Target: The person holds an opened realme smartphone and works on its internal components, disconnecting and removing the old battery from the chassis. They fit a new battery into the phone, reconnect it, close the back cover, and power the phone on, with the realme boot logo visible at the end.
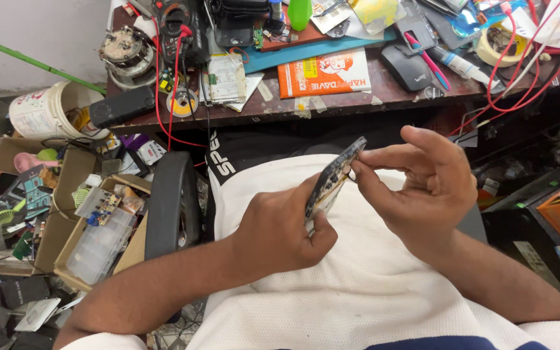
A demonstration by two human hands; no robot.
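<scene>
Over my lap, both hands hold an opened mobile phone (333, 183) seen edge-on, its inner parts showing. My left hand (280, 228) grips the phone's lower end from below and behind. My right hand (422, 188) pinches the upper edge between thumb and forefinger, the other fingers curled loosely. A white cloth (332, 285) covers my lap under the hands.
A cluttered brown workbench (396, 96) runs across the top, with an orange booklet (323, 71), a black mouse (406, 67), a tape roll (499, 43), red wires (520, 78) and a multimeter (175, 26). Cardboard boxes (66, 214) of parts and a white bucket (50, 111) stand left.
</scene>
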